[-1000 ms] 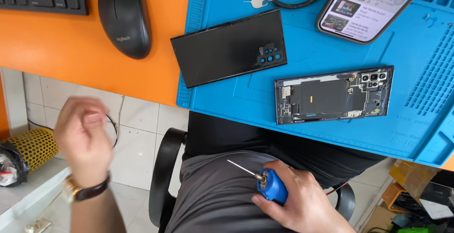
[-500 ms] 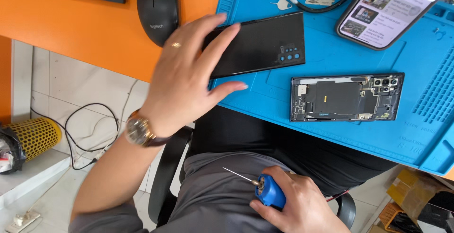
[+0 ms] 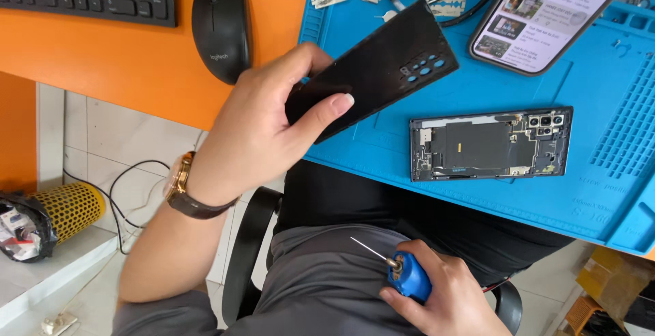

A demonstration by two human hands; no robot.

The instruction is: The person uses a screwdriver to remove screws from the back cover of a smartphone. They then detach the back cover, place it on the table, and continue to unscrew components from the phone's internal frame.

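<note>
Your left hand (image 3: 273, 124) has the black back cover (image 3: 379, 70) pinched by its end over the blue mat (image 3: 477, 199), so hold just the edges while your right hand (image 3: 443, 295), wrapped around the blue screwdriver (image 3: 406, 276), stays low.

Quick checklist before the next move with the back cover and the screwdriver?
1. Left hand grips the black back cover: ok.
2. Cover lifted and tilted above the blue mat: ok.
3. Opened phone lies flat on the mat, uncovered: ok.
4. Right hand holds the blue screwdriver over the lap, away from the phone: ok.
5. Every screw out: cannot tell.
</note>
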